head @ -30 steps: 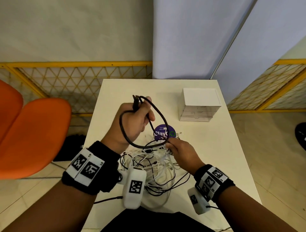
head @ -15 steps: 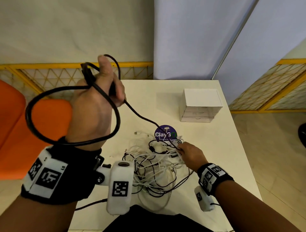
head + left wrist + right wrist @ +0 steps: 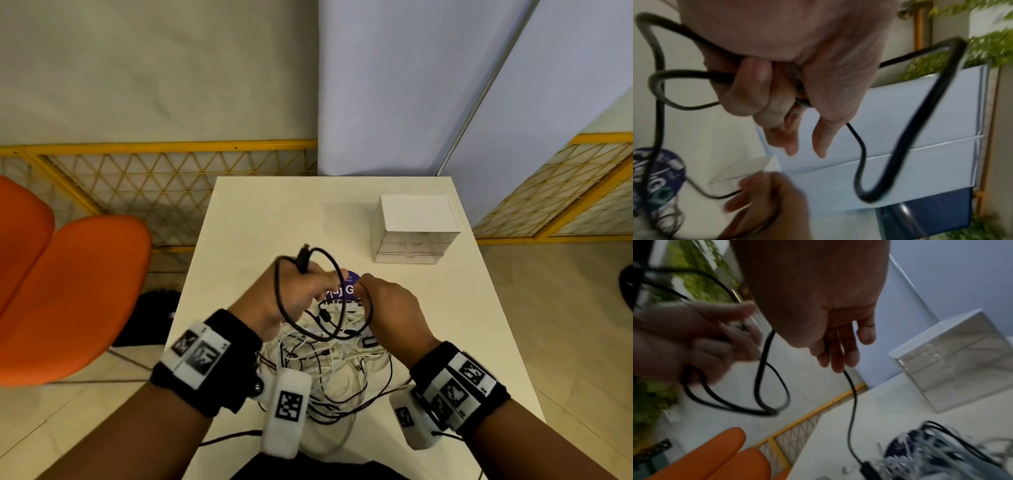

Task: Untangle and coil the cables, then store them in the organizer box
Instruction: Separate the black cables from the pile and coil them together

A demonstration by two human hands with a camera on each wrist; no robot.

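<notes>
Above the table (image 3: pixel 246 219), left hand (image 3: pixel 291 294) grip is closed on the black cable (image 3: pixel 284 318), loops gathered in the fist, plug end poking up past the knuckles. Just right of it, right hand (image 3: pixel 390 308) pinches the same cable's free run between fingers; the line drops from that pinch down and toward the body into the tangled pile (image 3: pixel 329 363) below both hands. Slack lies right of and under the left grip, so the right hand is nearer to feed the next loop. Organizer box (image 3: pixel 416 228) sits closed, far right, well apart from both hands
</notes>
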